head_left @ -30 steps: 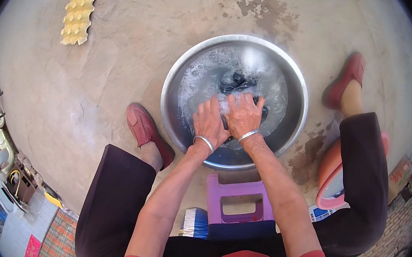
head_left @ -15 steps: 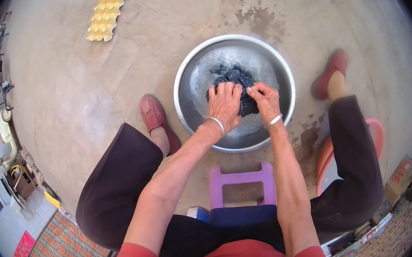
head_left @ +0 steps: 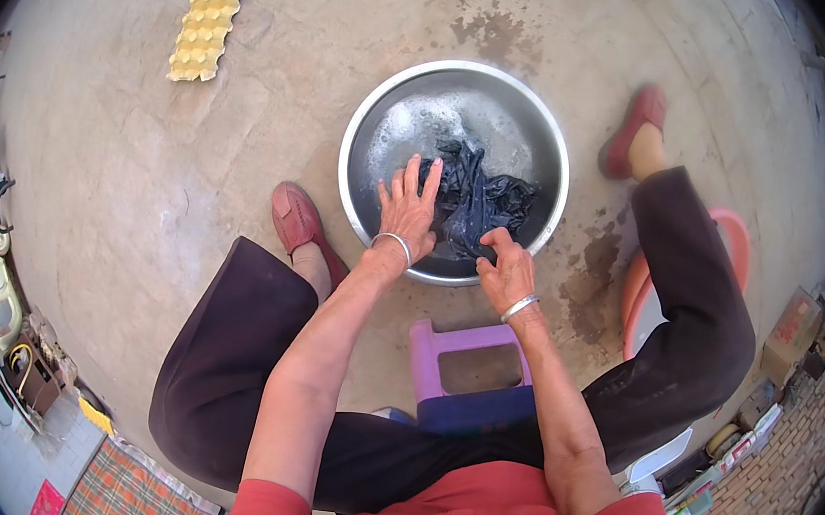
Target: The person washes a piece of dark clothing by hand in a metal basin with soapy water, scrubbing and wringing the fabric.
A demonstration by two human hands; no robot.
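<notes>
A wide metal basin [head_left: 557, 142] stands on the ground in front of me, with a wet black cloth [head_left: 478, 192] crumpled inside it. Over the left part of the basin is my left hand [head_left: 406, 207], fingers spread, the fingertips at the cloth's left edge. My right hand [head_left: 508, 273] is at the near rim, its fingers curled in a pinch on the cloth's near edge, which partly hides behind the fingers. Whitish suds or wet shine show on the basin's bottom beyond the cloth. Each wrist wears a silver bangle.
A purple stool [head_left: 426, 365] sits just nearer than the basin. Beside my right leg stands a pink tub [head_left: 736, 236], partly hidden. A yellow egg tray [head_left: 203, 29] lies at the far left. Cardboard boxes [head_left: 792, 336] line the right side. Wet patches [head_left: 596, 277] mark the ground.
Both hands have moved apart and nearer to me from the bunched cloth. The cloth now lies more spread, reaching further right in the basin. My left fingers have opened out.
</notes>
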